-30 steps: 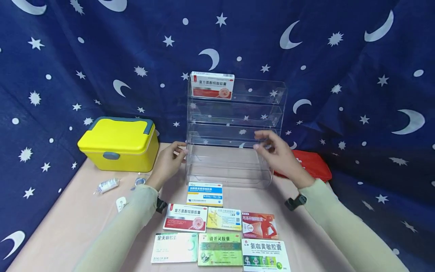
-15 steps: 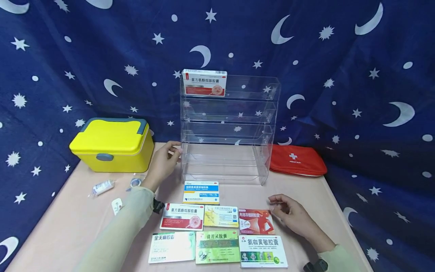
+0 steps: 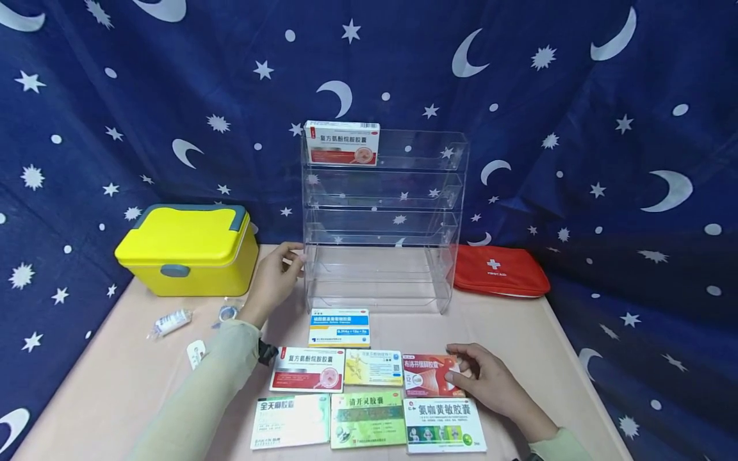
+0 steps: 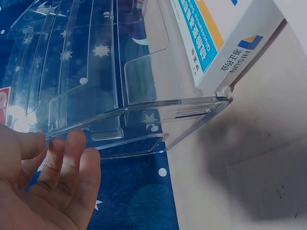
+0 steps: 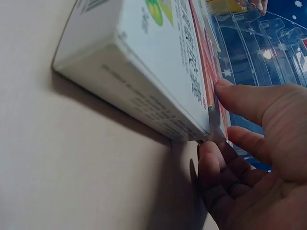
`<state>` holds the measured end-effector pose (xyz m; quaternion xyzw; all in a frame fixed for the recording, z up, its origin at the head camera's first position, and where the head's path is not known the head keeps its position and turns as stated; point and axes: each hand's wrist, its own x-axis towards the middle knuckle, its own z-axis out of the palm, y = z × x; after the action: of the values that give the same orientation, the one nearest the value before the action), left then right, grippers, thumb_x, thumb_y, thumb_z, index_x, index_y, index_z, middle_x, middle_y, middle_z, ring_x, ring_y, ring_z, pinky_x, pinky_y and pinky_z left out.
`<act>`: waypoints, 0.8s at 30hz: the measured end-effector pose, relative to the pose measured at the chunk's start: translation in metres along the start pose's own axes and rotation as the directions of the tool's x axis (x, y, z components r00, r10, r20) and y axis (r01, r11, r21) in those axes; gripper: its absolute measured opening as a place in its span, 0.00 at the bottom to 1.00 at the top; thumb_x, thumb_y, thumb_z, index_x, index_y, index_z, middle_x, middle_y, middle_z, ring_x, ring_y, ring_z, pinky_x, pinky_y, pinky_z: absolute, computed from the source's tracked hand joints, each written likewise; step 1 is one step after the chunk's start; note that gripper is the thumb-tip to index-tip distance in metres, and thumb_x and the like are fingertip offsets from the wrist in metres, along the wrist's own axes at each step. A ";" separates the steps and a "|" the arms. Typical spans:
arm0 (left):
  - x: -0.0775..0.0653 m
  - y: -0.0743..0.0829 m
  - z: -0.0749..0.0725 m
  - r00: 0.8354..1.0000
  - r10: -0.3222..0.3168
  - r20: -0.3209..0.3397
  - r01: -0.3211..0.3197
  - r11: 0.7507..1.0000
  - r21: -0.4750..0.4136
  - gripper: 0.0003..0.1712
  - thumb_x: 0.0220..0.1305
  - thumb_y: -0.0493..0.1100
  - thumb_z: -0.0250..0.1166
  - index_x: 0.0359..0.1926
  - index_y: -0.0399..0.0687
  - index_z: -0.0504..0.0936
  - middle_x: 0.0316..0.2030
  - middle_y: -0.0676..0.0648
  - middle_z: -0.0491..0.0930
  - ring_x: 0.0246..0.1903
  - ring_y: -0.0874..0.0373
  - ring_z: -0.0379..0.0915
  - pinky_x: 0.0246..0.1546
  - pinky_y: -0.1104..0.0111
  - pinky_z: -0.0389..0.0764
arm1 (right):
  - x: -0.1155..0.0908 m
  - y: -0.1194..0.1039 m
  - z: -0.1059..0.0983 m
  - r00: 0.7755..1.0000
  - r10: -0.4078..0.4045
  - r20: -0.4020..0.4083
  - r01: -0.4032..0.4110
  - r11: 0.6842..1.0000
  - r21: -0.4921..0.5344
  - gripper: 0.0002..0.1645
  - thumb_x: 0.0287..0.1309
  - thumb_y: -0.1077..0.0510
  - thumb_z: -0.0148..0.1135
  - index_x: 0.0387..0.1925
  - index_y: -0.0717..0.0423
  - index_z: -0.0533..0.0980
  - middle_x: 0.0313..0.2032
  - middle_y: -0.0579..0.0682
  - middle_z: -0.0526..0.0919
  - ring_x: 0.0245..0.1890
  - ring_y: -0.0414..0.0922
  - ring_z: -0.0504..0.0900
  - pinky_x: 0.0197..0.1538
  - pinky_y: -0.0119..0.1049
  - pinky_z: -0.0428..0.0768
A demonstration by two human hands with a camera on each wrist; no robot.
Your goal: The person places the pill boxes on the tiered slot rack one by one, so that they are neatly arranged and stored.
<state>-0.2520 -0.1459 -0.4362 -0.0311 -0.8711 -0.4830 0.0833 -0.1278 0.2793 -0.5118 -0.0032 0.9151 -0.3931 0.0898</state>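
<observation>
A person's two hands work at a pale counter (image 3: 519,333) before a dark blue curtain of moons and stars. Right of the counter's middle, toward its front, a red ibuprofen capsule box (image 3: 423,382) lies flat. The right hand (image 3: 490,381) pinches its right end, thumb on the printed face and fingers at the side edge. A yellow-and-white medicine box (image 3: 373,368) lies just left of it, and a white capsule box (image 3: 445,438) lies just in front. The left hand (image 3: 273,275), fingers loosely bent and apart, rests its fingertips at the left side wall of a clear tiered display rack (image 3: 426,163) near the counter's back edge; how firmly it presses, I cannot tell. A red first-aid pouch (image 3: 504,282) sits by the back right corner, a yellow lidded case (image 3: 184,246) by the back left. The ibuprofen box looks like thin card: probably light, fairly stiff, a little slippery on its glossy face, and easily dented. Its short ends or narrow side edges should give the best hold, without squeezing the broad face.
</observation>
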 end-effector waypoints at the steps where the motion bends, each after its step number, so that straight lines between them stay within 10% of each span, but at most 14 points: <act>1: 0.000 0.000 0.000 1.000 0.001 0.000 -0.001 1.000 0.004 0.18 0.77 0.45 0.59 0.62 0.45 0.76 0.41 0.44 0.80 0.36 0.44 0.84 0.33 0.59 0.80 | 0.000 0.000 0.000 1.000 -0.001 0.004 0.001 1.000 -0.001 0.35 0.50 0.50 0.80 0.60 0.50 0.79 0.50 0.45 0.80 0.42 0.45 0.73 0.45 0.39 0.75; 24: 0.000 0.000 0.000 1.000 -0.031 0.000 0.031 1.000 0.003 0.18 0.76 0.45 0.60 0.63 0.47 0.76 0.42 0.45 0.80 0.37 0.45 0.84 0.33 0.58 0.80 | 0.007 -0.002 -0.004 0.989 -0.053 -0.136 0.052 0.999 -0.013 0.28 0.52 0.59 0.79 0.54 0.50 0.78 0.42 0.48 0.78 0.36 0.46 0.73 0.35 0.33 0.76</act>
<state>-0.2517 -0.1462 -0.4360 -0.0176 -0.8721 -0.4831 0.0756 -0.1355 0.2798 -0.5088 -0.0008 0.9205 -0.3904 0.0165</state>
